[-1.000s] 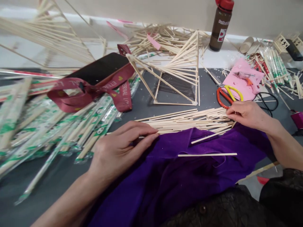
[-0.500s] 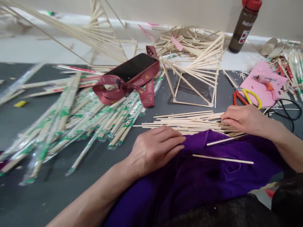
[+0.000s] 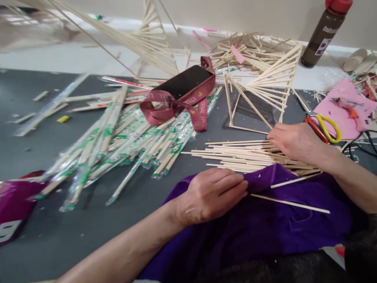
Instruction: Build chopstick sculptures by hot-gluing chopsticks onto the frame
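Observation:
My left hand [image 3: 216, 194] is closed, its bent fingers pinching the edge of a purple cloth [image 3: 250, 232] over my lap. Two loose thin wooden sticks lie on that cloth, one of them a pale stick [image 3: 290, 203] on its own. Over the right end of a heap of sticks [image 3: 235, 153], my right hand [image 3: 297, 141] has its fingertips pressed together. They are beside the lower front corner of a twisted stick frame [image 3: 250, 129]; what they hold, if anything, is hidden.
Wrapped chopsticks [image 3: 118, 145] spread to the left, with a phone [image 3: 191, 80] and a red lanyard [image 3: 202, 114] on top. Scissors [image 3: 330, 127], a pink sheet [image 3: 335, 102] and a bottle [image 3: 326, 31] stand right. A larger stick frame [image 3: 159, 43] is behind.
My right hand has moved left and away from me, towards the frame's corner. My left hand has drawn slightly closer to me at the cloth's edge. The view has swung left, showing a magenta object.

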Demonstrator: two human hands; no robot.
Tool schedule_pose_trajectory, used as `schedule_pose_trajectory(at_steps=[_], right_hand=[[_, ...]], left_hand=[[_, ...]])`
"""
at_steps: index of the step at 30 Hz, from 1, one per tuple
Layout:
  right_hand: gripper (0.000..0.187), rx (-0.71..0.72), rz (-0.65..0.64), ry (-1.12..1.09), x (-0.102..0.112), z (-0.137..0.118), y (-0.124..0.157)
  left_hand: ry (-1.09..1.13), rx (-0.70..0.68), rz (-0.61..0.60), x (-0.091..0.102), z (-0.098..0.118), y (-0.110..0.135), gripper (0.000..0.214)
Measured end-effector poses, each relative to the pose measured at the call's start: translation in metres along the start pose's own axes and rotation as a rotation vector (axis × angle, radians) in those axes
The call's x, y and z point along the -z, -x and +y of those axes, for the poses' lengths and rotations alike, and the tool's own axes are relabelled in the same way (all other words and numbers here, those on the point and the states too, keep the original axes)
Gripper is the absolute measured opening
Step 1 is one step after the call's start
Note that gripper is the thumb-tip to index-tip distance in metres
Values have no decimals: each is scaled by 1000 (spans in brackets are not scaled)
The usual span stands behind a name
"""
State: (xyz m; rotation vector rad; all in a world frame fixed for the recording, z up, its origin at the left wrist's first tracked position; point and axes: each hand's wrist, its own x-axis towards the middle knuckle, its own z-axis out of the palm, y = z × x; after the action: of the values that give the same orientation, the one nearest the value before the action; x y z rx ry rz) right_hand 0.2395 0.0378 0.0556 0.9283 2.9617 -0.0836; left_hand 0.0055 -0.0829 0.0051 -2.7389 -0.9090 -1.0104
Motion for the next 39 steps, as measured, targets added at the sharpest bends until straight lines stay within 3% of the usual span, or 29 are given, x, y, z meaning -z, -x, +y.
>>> schedule_pose_trajectory(at_steps=[5,9,14,24,32,35,37,39], right_hand=[[26,-78,196,-167,1,15,3],[24,-40,28,-136,2,8,-1],[23,-73,-166,95,0,-10,-9],[22,-55,-269,198,11,-21,-10],[21,25,-180,222,0,-20,-14],[18,48,-112,194,5,-14,-6],[18,50,-51,168,13,-13,0],[19,54,-9,130,21,-14,5]], left_hand=[[16,4,7,-1,-2,-3,14],[47,34,6,-1,-2,-5,9],[75,60,-16,-2,-2,-5,10],[104,85,-44,-2,-2,-3,10],[131,129,-20,-3,-5,0,12],[76,252,96,5,-10,3,21],[61,447,280,11,-13,4,36],[218,669,441,16,-14,3,53]])
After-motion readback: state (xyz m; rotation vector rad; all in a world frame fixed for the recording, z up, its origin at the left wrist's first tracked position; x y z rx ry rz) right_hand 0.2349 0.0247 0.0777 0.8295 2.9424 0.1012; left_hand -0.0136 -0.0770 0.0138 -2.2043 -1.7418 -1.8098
